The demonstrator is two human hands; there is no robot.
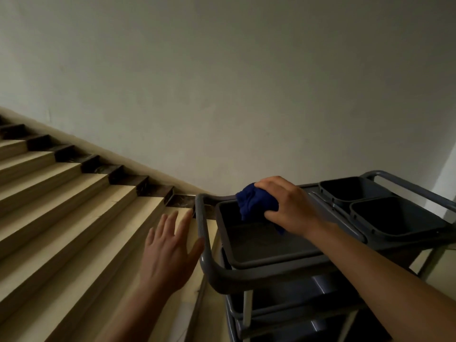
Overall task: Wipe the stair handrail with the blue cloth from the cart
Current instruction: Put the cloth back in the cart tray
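My right hand (288, 206) is closed around a crumpled blue cloth (254, 202), holding it just above the far edge of the grey tray (269, 264) on top of the cart (212, 267). A corner of the cloth hangs down under my palm. My left hand (167, 250) is held open with fingers spread, left of the cart's rounded handle bar, holding nothing. No stair handrail is in view.
Beige stairs (74, 206) with dark side trim rise to the upper left along a plain wall (222, 82). Two dark buckets (394, 218) sit at the cart's right end. Lower cart shelves (283, 309) show beneath the tray.
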